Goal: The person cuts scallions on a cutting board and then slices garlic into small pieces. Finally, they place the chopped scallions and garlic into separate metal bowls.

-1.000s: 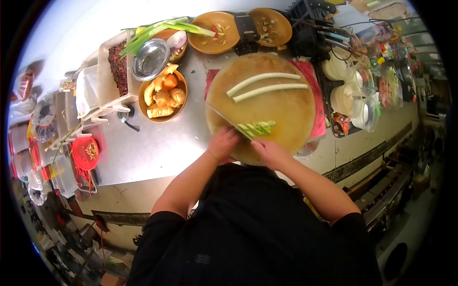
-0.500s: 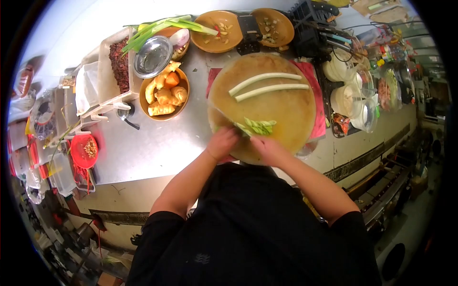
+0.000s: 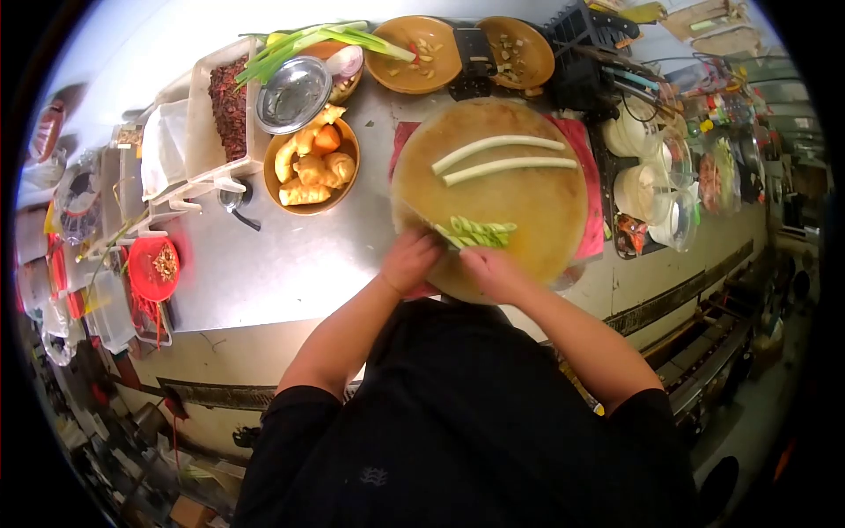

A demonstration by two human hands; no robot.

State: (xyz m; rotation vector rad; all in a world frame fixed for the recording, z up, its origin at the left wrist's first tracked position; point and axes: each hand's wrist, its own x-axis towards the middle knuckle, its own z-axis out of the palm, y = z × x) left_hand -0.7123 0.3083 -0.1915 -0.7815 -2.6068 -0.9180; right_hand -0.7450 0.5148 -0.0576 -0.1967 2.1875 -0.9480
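Note:
Near the front of the round cutting board [image 3: 537, 207], my right hand [image 3: 495, 271] is closed around a knife [image 3: 421, 216]. The thin blade points up and left, seen almost edge-on, and the handle is hidden in my fist. My left hand [image 3: 412, 261] is just left of the blade, fingers bunched on a scallion mostly hidden beneath them. Beyond the blade lies a small pile of slanted green scallion slices [image 3: 481, 232]. Two long white scallion stalks, an upper one [image 3: 497, 147] and a lower one [image 3: 510, 167], lie side by side farther back.
A bowl of ginger [image 3: 314, 170], a metal bowl [image 3: 293, 95] and a tub of dried red chillies [image 3: 228, 110] stand left. Wooden bowls [image 3: 414, 79] and a knife rack [image 3: 581, 53] are behind the board; containers [image 3: 641, 187] stand right. A red cloth [image 3: 594, 202] lies underneath.
The slice pile looks slightly larger and more spread out. Both hands stay close together at the blade, while the whole bench has shifted slightly right in view.

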